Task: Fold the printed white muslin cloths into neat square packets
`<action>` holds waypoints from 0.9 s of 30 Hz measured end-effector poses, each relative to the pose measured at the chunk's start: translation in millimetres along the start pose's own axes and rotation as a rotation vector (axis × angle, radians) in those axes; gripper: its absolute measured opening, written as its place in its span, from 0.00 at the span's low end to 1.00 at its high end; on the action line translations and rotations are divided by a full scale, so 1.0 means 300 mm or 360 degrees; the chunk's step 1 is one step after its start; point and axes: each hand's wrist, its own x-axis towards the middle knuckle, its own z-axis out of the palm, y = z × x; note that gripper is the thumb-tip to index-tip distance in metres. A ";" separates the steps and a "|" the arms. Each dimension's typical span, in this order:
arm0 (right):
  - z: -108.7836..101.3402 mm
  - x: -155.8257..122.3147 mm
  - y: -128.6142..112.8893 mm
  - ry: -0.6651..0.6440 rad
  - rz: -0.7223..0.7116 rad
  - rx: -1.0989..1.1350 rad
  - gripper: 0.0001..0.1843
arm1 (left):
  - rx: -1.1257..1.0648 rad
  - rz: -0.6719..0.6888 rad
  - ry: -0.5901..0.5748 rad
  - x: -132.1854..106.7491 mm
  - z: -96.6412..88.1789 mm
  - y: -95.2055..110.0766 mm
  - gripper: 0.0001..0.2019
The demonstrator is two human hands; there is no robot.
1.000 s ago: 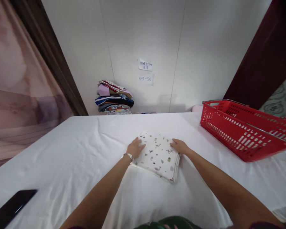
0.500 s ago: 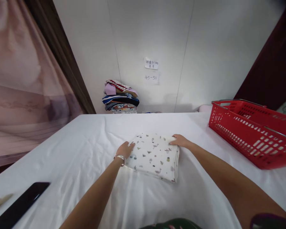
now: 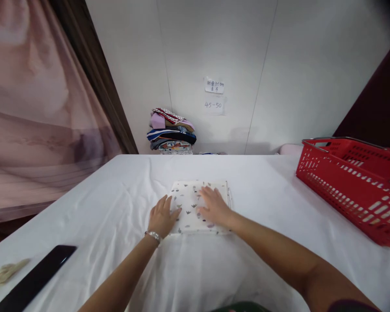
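A folded white cloth with small printed figures [image 3: 186, 196] lies square on the white sheet [image 3: 117, 190] in front of me. My left hand [image 3: 162, 216], with a bracelet at the wrist, lies flat with fingers spread on the cloth's near left corner. On the cloth's right half rests my right hand [image 3: 214, 207], also flat and open, palm down. Neither hand holds anything.
A red plastic basket [image 3: 354, 186] stands on the sheet at the right. A stack of folded clothes [image 3: 170, 136] sits against the white wall behind. A dark phone [image 3: 35, 281] and a bit of cord [image 3: 4, 273] lie at the near left. A curtain hangs at left.
The cloth has been turned square and folded narrower. My right hand moved from its far right corner onto its top; my left hand shifted slightly toward me. The view panned left.
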 end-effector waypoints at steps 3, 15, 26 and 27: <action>0.050 -0.086 -0.039 -0.0132 0.0019 -0.0071 0.38 | 0.0136 0.0293 -0.0043 -0.033 0.043 0.027 0.29; 0.080 -0.088 0.028 -0.0147 0.0473 -0.0178 0.42 | 0.0115 0.0179 -0.0323 0.021 0.021 0.043 0.31; 0.040 -0.161 0.219 0.0696 0.0786 0.0847 0.19 | -0.0008 0.0064 -0.0202 0.039 0.024 0.049 0.25; 0.029 -0.169 0.240 0.0797 0.0906 0.1023 0.18 | -0.0056 0.0078 -0.0136 0.042 0.011 0.086 0.23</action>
